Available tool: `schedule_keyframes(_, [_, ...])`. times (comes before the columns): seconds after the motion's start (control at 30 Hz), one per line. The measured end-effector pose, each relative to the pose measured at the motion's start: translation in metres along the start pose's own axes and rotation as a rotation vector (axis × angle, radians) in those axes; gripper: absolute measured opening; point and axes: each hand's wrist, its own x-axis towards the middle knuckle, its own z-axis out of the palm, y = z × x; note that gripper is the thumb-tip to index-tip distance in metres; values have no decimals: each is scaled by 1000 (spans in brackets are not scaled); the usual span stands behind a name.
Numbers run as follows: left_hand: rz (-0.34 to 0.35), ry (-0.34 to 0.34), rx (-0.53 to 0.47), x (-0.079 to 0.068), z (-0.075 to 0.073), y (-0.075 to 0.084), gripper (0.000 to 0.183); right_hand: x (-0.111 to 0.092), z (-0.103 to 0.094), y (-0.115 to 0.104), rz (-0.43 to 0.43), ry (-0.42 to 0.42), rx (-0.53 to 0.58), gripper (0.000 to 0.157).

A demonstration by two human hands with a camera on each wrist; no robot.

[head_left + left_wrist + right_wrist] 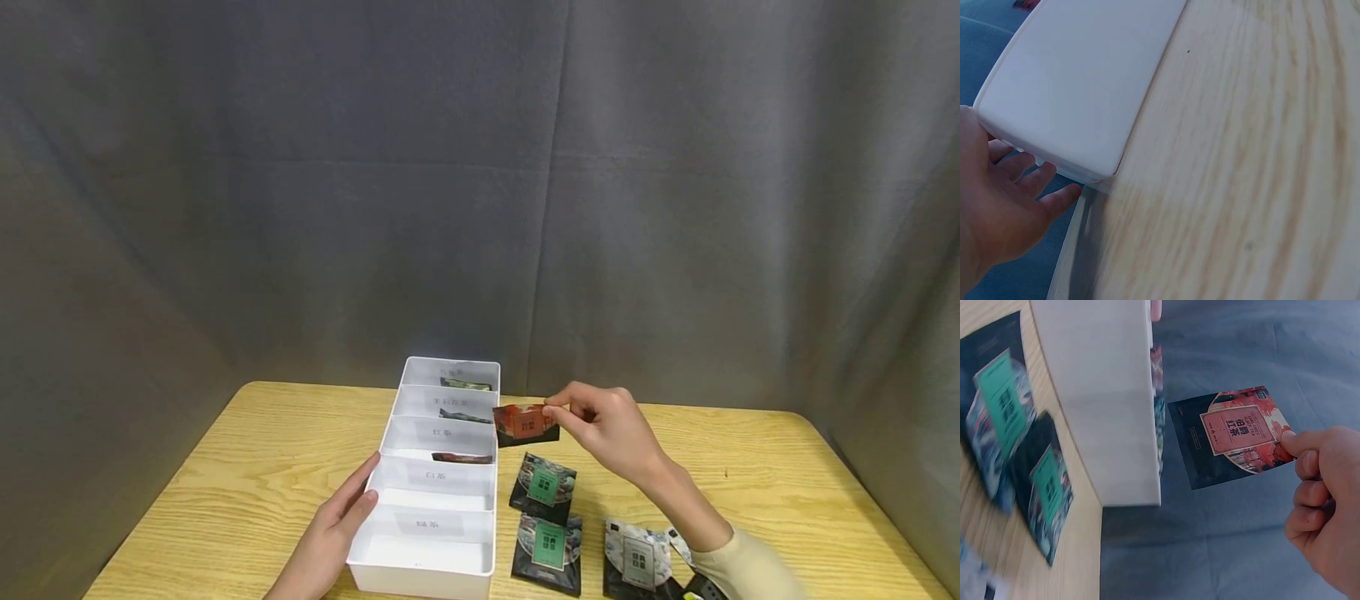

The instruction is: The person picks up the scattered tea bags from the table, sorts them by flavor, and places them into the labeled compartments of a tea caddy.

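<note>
A long white compartment box stands on the table. My left hand holds its left side, thumb at the rim and fingers along the outer wall; the left wrist view shows this hand by the box corner. With thumb and index finger, my right hand pinches a red and black tea sachet by its edge, just right of the box. The sachet is off the table, its printed face showing in the right wrist view. A similar red sachet lies in the middle compartment.
Two green-labelled sachets lie overlapping right of the box. A white-labelled sachet lies farther right, with others partly under the right forearm. Sachets show in the two far compartments. A grey curtain hangs behind the table.
</note>
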Motion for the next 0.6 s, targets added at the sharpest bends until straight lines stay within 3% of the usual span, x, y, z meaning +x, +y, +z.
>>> schedule_keyframes(0.6, [-12,10,16,-1,0,2,50,26,50,-28,-71,-32,77,4])
